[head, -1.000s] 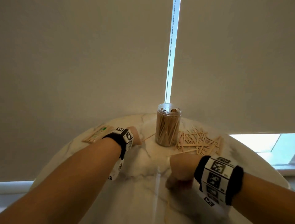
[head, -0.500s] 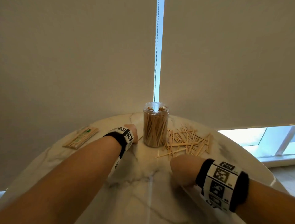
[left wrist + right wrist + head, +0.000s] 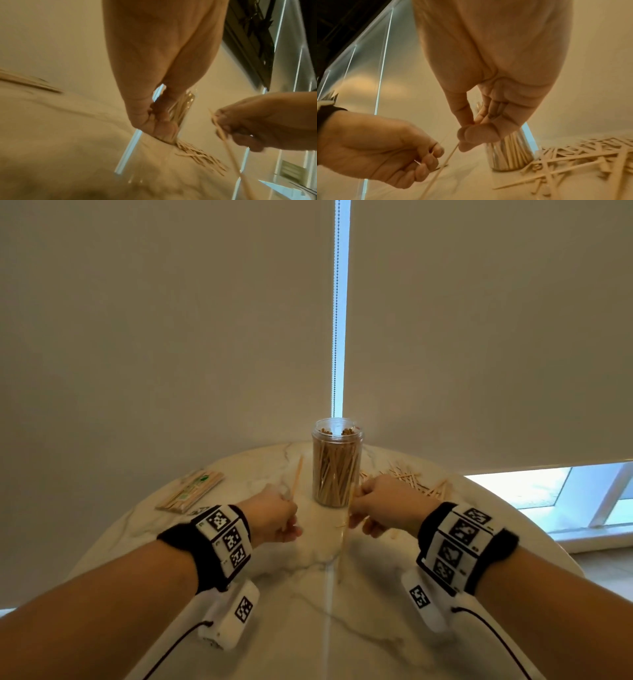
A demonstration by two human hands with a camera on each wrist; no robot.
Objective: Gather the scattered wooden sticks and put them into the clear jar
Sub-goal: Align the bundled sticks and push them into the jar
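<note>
Pinching thin pale sticks [image 3: 296,477]: left hand [image 3: 270,517], right hand [image 3: 387,505] | clear jar [image 3: 336,463] packed upright

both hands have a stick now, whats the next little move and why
Probably lift the right hand and drop its thin wooden stick into the clear plastic jar. That hand already pinches a stick just beside the jar, whose mouth is open and upright. The left hand holds another stick and could follow. The loose pile of wooden sticks waits on the marble table.
</note>
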